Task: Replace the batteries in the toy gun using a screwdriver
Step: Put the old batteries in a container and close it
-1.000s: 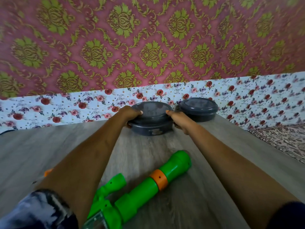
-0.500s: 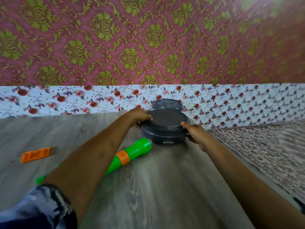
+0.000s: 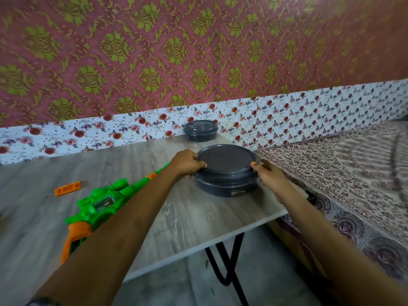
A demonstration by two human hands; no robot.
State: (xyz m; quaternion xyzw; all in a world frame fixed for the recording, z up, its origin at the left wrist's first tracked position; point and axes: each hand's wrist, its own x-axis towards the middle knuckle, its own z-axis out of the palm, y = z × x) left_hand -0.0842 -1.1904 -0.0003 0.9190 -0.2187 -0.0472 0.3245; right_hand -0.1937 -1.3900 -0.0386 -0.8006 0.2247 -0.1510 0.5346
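A round dark grey lidded container (image 3: 226,173) sits near the table's right edge. My left hand (image 3: 185,163) grips its left rim and my right hand (image 3: 268,175) grips its right rim. The green and orange toy gun (image 3: 97,202) lies on the table to the left, partly hidden under my left forearm. An orange-handled screwdriver (image 3: 67,188) lies farther left on the table.
A second dark round container (image 3: 200,130) stands at the back against the floral wall strip. The grey wood-look table (image 3: 198,219) ends just right of my hands, on black legs (image 3: 229,261). A patterned bed cover (image 3: 353,173) lies to the right.
Both hands have drawn the container away from the wall toward me and the table's right edge, apart from the second container. The view has swung right and down.
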